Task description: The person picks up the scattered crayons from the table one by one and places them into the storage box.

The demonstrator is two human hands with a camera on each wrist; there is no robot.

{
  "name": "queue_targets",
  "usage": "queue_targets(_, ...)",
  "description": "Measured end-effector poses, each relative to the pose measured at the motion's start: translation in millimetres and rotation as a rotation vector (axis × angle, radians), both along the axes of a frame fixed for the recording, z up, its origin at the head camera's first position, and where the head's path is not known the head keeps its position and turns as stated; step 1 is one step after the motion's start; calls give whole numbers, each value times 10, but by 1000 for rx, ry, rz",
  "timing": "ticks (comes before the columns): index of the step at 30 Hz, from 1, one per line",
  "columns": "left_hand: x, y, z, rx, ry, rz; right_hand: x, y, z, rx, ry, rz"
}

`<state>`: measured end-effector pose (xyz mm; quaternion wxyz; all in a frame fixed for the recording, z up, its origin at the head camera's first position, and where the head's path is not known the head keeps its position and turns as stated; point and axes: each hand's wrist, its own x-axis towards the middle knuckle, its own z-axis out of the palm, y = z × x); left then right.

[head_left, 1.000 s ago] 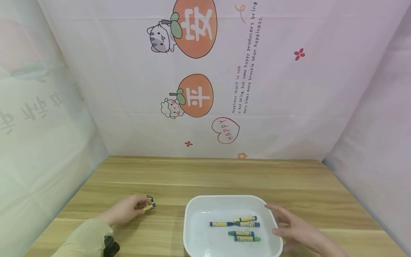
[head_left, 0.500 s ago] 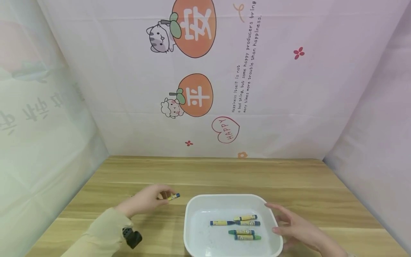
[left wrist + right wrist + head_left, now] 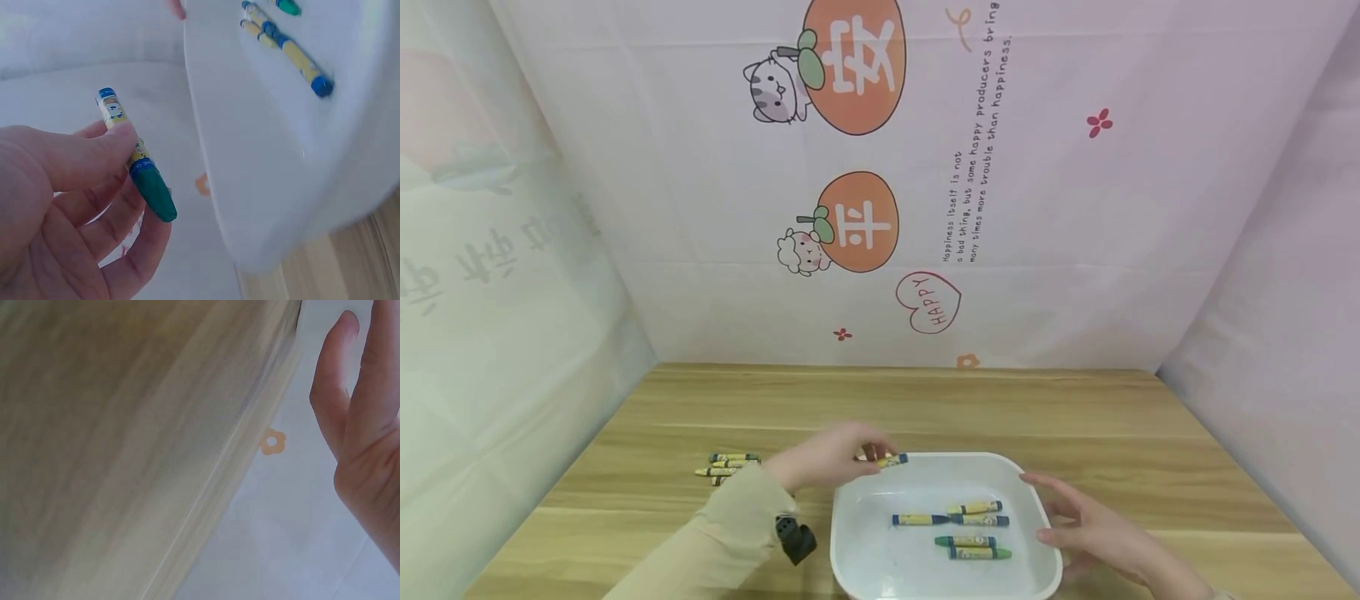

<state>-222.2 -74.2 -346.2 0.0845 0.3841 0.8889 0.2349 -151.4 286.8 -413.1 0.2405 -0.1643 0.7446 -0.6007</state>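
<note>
In the head view my left hand (image 3: 831,458) is over the far left corner of a white tray (image 3: 880,583). Thumb and fingers pinch a green crayon (image 3: 153,187) with a yellow wrapper, its tip pointing away from the palm in the left wrist view. Inside the tray lie several crayons: a blue crayon (image 3: 916,520) at the left of the group, and two green crayons (image 3: 966,542) side by side nearer me. My right hand (image 3: 1093,533) holds the tray's right side, thumb and index fingertips over the rim; its other fingers are partly hidden.
A small pile of crayons (image 3: 727,468) lies on the wooden table (image 3: 790,400) at the left, partly behind my left sleeve (image 3: 715,533). White printed cloth (image 3: 1037,317) stands behind the table and along both sides.
My left hand has carried one crayon rightward from the pile to the tray's edge, uncovering the remaining pile. The right hand and the crayons in the tray stay in place.
</note>
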Motion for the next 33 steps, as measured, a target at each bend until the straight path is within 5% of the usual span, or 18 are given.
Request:
queue_targets(14, 4, 654, -184, -224, 0, -71, -12, -3, 8, -13, -17, 15)
queue_targets(22, -13, 759, -396, -288, -45, 14, -22, 21, -3, -37, -17, 37)
queue_targets(33, 40, 762, -417, -314, -91, 66, -16, 44, -23, -64, 10, 54)
